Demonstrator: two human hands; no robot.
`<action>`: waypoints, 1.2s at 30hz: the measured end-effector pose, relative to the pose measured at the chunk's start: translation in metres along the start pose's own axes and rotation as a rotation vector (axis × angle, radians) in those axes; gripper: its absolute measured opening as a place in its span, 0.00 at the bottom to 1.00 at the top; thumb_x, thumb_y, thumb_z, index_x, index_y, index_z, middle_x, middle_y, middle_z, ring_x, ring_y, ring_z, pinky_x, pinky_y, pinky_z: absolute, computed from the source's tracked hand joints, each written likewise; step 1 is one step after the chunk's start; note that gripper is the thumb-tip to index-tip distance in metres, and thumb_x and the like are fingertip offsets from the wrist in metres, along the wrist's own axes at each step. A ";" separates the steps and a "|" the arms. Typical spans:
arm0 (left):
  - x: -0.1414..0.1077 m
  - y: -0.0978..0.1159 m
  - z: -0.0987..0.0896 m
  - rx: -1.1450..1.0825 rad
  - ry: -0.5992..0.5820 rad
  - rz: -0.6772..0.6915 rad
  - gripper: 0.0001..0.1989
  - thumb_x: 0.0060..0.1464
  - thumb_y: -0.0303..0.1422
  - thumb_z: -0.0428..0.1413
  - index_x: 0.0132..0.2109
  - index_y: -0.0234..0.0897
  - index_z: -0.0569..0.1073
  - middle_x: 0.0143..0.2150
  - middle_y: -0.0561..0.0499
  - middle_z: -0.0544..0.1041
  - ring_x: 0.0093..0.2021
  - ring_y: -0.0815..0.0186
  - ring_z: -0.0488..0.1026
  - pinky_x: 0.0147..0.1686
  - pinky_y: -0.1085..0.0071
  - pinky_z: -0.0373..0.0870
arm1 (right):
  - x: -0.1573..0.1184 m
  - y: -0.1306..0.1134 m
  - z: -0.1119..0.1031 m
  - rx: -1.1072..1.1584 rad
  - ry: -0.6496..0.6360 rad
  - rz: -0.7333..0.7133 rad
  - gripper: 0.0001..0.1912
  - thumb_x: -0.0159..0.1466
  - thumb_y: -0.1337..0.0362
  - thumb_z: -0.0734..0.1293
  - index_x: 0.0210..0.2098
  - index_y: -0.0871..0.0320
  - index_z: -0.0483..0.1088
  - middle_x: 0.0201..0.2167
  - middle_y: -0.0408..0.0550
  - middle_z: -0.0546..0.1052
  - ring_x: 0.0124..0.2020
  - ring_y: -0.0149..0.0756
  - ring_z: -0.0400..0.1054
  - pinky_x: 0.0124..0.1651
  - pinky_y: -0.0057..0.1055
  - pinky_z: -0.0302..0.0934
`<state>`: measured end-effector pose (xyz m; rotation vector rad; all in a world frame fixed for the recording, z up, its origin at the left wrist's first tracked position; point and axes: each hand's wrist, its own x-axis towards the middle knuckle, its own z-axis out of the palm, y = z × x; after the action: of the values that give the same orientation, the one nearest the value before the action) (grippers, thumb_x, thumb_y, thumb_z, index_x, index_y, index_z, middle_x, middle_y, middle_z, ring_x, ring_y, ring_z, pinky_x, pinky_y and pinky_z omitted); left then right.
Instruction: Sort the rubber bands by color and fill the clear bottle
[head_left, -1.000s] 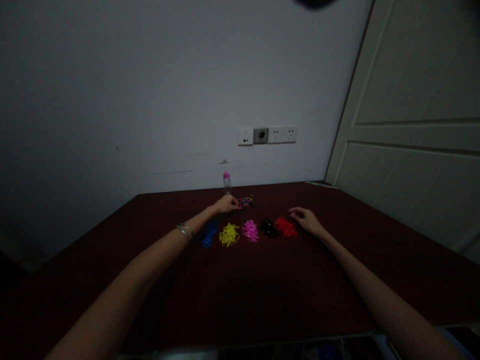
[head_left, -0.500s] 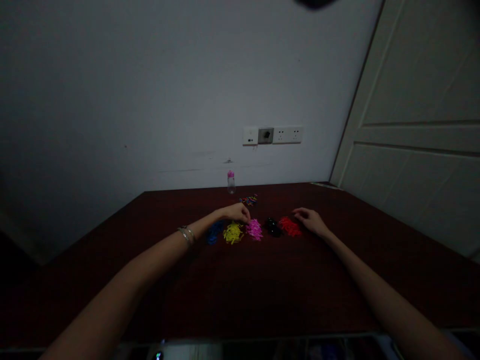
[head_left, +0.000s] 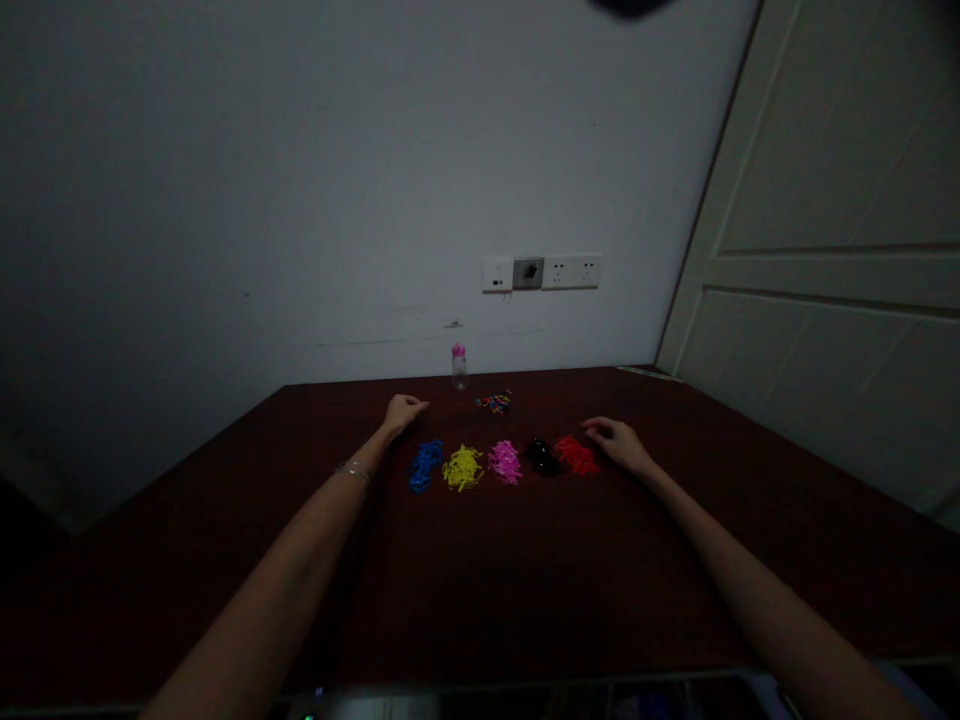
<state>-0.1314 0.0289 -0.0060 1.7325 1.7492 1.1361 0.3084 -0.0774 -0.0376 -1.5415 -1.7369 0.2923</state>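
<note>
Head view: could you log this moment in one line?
left hand: beyond blue pile | right hand: beside red pile, contact unclear | bottle: upright, pink-topped

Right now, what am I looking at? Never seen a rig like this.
No machine here: these are a person's bare left hand and right hand, viewed by one head-worn camera. Small pieces lie on the dark table, left to right: blue pile, yellow pile, pink pile, black pile, red pile. Behind are a multicoloured pile and pink-topped bottle. Left is beyond blue, right beside red; whether either holds anything is too small to tell.
</note>
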 end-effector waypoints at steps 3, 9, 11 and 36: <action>-0.004 -0.014 -0.004 -0.030 0.071 -0.021 0.14 0.40 0.41 0.57 0.24 0.32 0.74 0.20 0.49 0.72 0.21 0.69 0.64 0.20 0.76 0.56 | 0.000 0.002 0.000 0.013 0.000 0.009 0.13 0.56 0.63 0.61 0.37 0.59 0.72 0.36 0.50 0.77 0.37 0.38 0.70 0.43 0.34 0.62; -0.016 -0.010 -0.003 -0.067 0.135 -0.019 0.17 0.43 0.43 0.54 0.20 0.33 0.71 0.15 0.53 0.66 0.19 0.71 0.60 0.20 0.76 0.53 | 0.009 -0.001 0.000 0.052 -0.011 0.033 0.15 0.54 0.62 0.61 0.37 0.61 0.72 0.32 0.50 0.76 0.33 0.36 0.70 0.37 0.30 0.63; -0.017 -0.009 -0.003 -0.068 0.129 -0.022 0.17 0.42 0.44 0.54 0.20 0.33 0.71 0.14 0.53 0.65 0.18 0.72 0.60 0.20 0.76 0.53 | 0.015 -0.008 0.002 0.059 -0.024 0.010 0.15 0.54 0.62 0.61 0.37 0.62 0.72 0.32 0.50 0.76 0.31 0.35 0.69 0.35 0.28 0.62; -0.015 -0.022 0.001 0.013 0.082 0.041 0.17 0.43 0.44 0.53 0.22 0.33 0.74 0.17 0.52 0.69 0.22 0.69 0.65 0.23 0.76 0.55 | 0.078 -0.122 0.091 -0.460 -0.330 0.010 0.17 0.58 0.52 0.61 0.39 0.56 0.70 0.41 0.53 0.74 0.41 0.42 0.69 0.38 0.31 0.60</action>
<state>-0.1421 0.0174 -0.0276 1.7598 1.7804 1.2318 0.1599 -0.0064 0.0090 -1.9097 -2.1648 0.1635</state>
